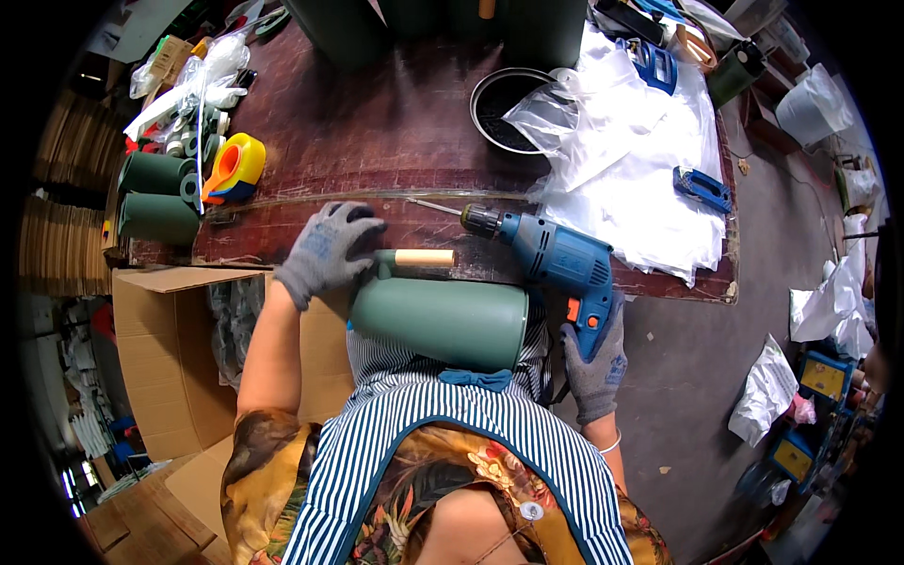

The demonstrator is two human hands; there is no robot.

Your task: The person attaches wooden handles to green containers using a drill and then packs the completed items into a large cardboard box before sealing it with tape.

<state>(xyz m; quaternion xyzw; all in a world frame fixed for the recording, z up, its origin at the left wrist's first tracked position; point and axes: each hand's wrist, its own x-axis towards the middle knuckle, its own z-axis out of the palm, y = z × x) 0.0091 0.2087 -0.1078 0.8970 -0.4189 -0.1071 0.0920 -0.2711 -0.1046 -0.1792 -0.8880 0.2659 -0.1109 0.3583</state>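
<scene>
A green cylindrical vessel (438, 320) lies on its side against the table's front edge, over my lap. From its upper left side juts a green bracket with a pale wooden handle (424, 257). My left hand (331, 250), in a grey glove, hovers by that bracket with fingers spread and nothing visible in them. In my gloved right hand (598, 363) is the grip of a blue power drill (560, 254), just right of the vessel. The drill's long bit (433, 206) points left above the table edge. My right fingers are partly hidden behind the grip.
The dark red table (377, 122) bears a round pan (475, 102) with dark contents, white plastic sheets (621, 179), a yellow-and-orange tape dispenser (247, 165) and smaller green cylinders (155, 217). Large green vessels (546, 33) stand at the back. An open cardboard box (151, 339) sits left.
</scene>
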